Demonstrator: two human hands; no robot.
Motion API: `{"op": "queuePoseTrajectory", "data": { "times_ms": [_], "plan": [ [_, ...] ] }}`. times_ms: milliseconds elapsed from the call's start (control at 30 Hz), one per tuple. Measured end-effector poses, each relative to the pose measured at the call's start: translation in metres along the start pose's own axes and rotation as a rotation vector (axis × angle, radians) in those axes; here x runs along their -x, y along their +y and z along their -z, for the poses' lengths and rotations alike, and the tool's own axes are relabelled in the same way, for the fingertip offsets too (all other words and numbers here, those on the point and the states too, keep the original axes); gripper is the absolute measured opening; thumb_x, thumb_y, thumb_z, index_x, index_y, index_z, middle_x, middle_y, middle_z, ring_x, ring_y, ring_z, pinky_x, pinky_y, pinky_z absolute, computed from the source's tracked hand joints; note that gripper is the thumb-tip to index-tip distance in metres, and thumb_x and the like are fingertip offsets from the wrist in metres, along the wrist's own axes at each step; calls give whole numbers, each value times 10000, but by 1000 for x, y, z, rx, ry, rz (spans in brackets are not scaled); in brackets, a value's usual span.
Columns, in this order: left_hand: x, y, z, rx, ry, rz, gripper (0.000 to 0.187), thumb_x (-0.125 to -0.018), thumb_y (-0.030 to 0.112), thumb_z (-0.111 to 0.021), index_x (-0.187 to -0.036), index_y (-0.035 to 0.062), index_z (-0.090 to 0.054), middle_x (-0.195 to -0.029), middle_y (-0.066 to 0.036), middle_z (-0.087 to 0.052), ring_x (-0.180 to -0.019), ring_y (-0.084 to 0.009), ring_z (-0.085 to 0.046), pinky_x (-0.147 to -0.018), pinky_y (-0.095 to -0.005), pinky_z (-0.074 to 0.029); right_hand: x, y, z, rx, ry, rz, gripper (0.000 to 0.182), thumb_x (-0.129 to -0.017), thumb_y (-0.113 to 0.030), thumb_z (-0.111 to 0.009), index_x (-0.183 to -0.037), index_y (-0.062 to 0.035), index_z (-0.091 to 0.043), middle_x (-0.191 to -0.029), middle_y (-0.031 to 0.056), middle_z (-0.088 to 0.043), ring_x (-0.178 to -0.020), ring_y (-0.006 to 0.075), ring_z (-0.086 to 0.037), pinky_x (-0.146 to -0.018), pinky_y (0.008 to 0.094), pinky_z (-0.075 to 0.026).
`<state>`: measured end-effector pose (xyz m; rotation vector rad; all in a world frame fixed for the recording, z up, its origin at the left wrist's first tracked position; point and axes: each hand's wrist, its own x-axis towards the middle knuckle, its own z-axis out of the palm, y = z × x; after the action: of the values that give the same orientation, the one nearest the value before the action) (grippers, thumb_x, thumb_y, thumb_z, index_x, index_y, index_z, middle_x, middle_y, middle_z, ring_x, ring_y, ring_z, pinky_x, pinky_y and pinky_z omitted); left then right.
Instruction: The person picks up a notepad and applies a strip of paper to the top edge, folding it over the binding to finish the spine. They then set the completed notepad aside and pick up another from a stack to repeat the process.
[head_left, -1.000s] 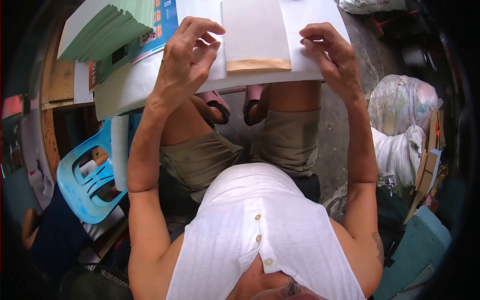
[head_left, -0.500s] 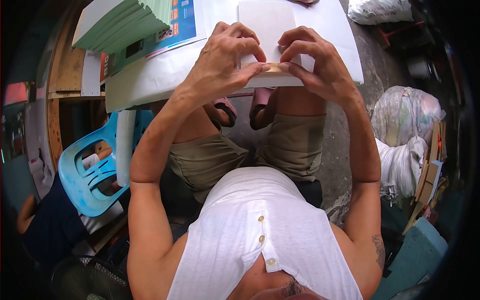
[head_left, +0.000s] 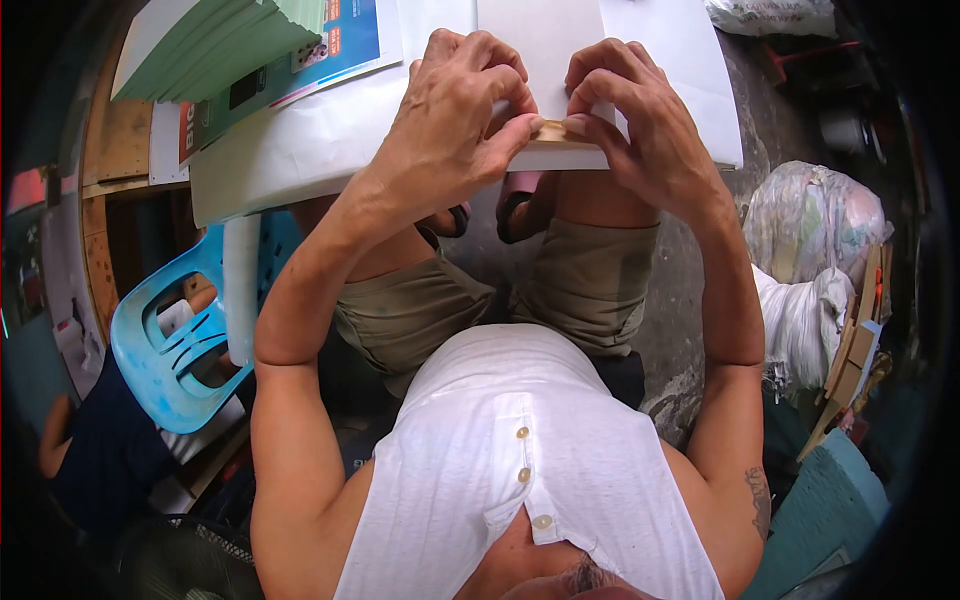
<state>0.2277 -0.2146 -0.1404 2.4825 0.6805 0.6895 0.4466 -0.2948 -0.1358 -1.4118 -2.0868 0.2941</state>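
My left hand (head_left: 455,120) and my right hand (head_left: 645,125) meet over the near edge of the white-covered table, fingers curled and thumbs close together. Between the thumbs shows a short tan strip (head_left: 556,132), which both hands pinch along its length. Whether it is wood or folded paper I cannot make out, and its ends are hidden behind the fingers. A pale, off-white sheet (head_left: 545,45) extends away from me just beyond the strip.
To the left on the table, a stack of light green sheets (head_left: 215,50) rests on blue printed sheets (head_left: 365,45). A blue plastic chair (head_left: 145,365) is at lower left, near another person. Filled plastic bags (head_left: 815,215) and wooden pieces stand on the right.
The table and stack sit slightly further left in view. Both hands keep their pinch on the strip, with fingers shifted slightly and a little more of it showing between the thumbs.
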Motion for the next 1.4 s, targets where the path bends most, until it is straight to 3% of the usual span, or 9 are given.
{"op": "queuePoseTrajectory", "data": {
  "times_ms": [367,467,533,667,800,967,1133,1267,1400],
  "plan": [
    [0,-2,-1,-13,0,-18,136,-857,133,-761,-907,28,-690,-1138,-87,-641,-1107,-277,-544,-957,-405,-473,2,6,-6,37,27,72,175,-831,-28,-714,-945,-62,-587,-1072,68,-596,-1005,307,-549,-882,443,-454],
    [1,-6,-1,16,58,-15,126,-864,121,-762,-918,26,-698,-1168,-98,-653,-1116,-268,-592,-943,-392,-509,1,14,-5,68,134,27,182,-888,-72,-717,-1046,-56,-627,-1039,84,-633,-978,283,-609,-871,422,-510],
    [0,-15,-1,75,140,9,121,-872,115,-760,-934,25,-707,-1191,-108,-659,-1122,-262,-627,-931,-380,-535,4,21,-3,-143,246,-167,240,-915,-101,-719,-1138,-63,-639,-1023,99,-660,-962,262,-649,-866,401,-543],
    [5,-13,-3,184,181,64,390,-845,363,-816,-1049,39,-743,-1160,-150,-660,-1143,-317,-588,-948,-430,-509,19,23,10,-324,282,-301,360,-926,-142,-737,-1268,-86,-639,-1011,122,-696,-949,236,-698,-872,379,-575],
    [-3,-3,-16,-87,191,37,574,-742,503,-862,-1147,119,-729,-1226,-122,-588,-1181,-326,-491,-965,-469,-463,23,6,13,-210,100,-215,444,-869,-131,-795,-1275,-45,-637,-1106,69,-666,-1045,175,-645,-969,320,-519],
    [-12,0,-23,-160,147,121,587,-704,511,-877,-1182,212,-715,-1240,-88,-529,-1207,-315,-438,-926,-498,-431,15,4,14,-240,104,-238,408,-800,-142,-807,-1168,-37,-668,-1051,116,-657,-925,231,-669,-861,364,-547],
    [-15,-19,-24,-128,128,121,571,-736,491,-872,-1197,193,-713,-1264,-113,-542,-1201,-337,-464,-996,-478,-434,10,17,7,-291,168,-285,374,-793,-115,-797,-1136,-17,-683,-1027,114,-646,-869,225,-674,-825,346,-550],
    [-9,-16,-14,47,117,125,533,-782,458,-854,-1222,193,-710,-1318,-130,-537,-1230,-335,-477,-1025,-460,-448,14,10,5,-168,164,-218,416,-794,-200,-838,-1135,-15,-687,-1038,125,-649,-873,235,-691,-812,343,-570],
    [-1,-4,-10,-46,123,3,553,-761,428,-871,-1234,195,-704,-1309,-131,-530,-1205,-329,-484,-1022,-445,-452,12,-2,-2,-65,189,-229,512,-772,-308,-880,-1150,-25,-683,-1061,130,-647,-898,249,-704,-804,354,-594]
  ]
}}
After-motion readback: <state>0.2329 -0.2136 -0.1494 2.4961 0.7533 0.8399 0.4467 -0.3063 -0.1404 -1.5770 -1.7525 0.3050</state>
